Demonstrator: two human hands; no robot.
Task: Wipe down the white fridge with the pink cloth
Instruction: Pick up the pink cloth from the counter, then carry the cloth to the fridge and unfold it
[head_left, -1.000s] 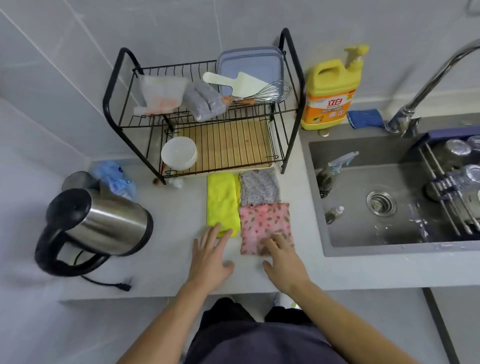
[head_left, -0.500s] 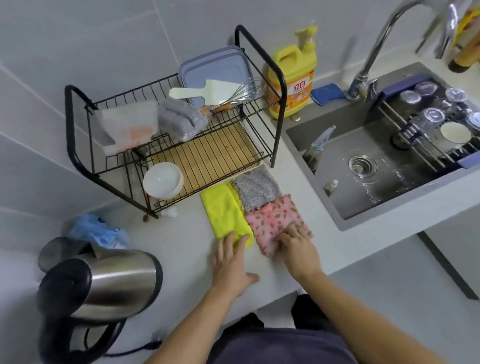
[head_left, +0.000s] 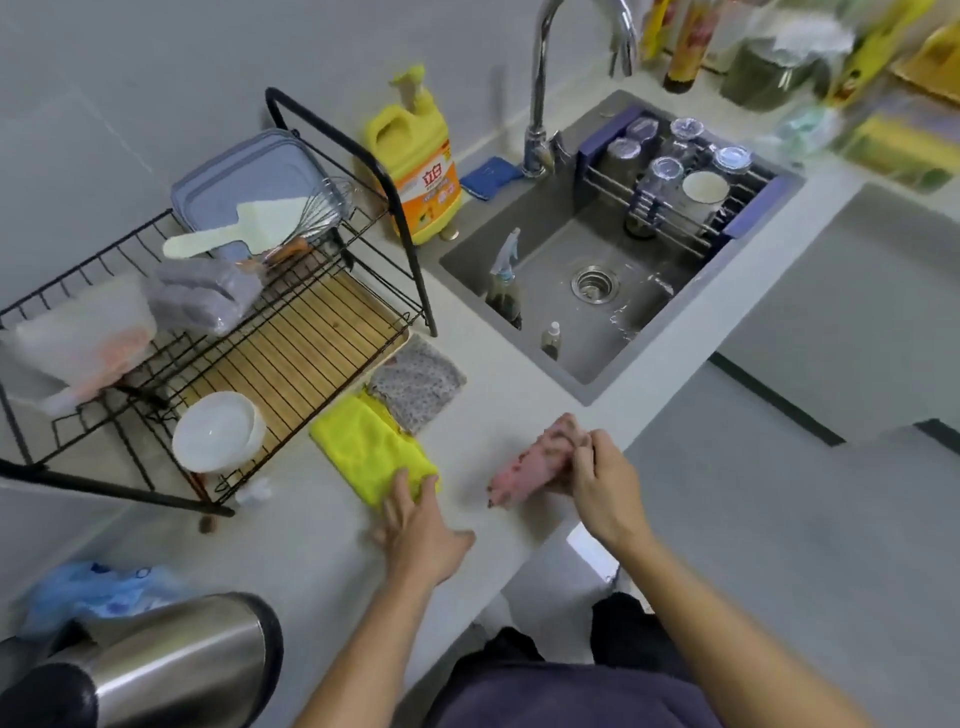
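The pink patterned cloth (head_left: 530, 465) is bunched up and lifted off the grey counter (head_left: 322, 540), gripped by my right hand (head_left: 602, 483) near the counter's front edge. My left hand (head_left: 421, 525) lies flat on the counter with straight fingers, its fingertips resting on the near end of a yellow cloth (head_left: 369, 449). No white fridge is in view.
A grey patterned cloth (head_left: 418, 384) lies beside the yellow one. Behind them stands a black wire dish rack (head_left: 218, 332) with a white bowl (head_left: 215, 439). A steel kettle (head_left: 161, 660) is at lower left. The sink (head_left: 602, 280), faucet and yellow detergent bottle (head_left: 415, 171) are to the right.
My right hand has gathered the pink cloth from its flat spot beside the yellow cloth and lifted it toward the counter's front edge. My view has swung to the right.
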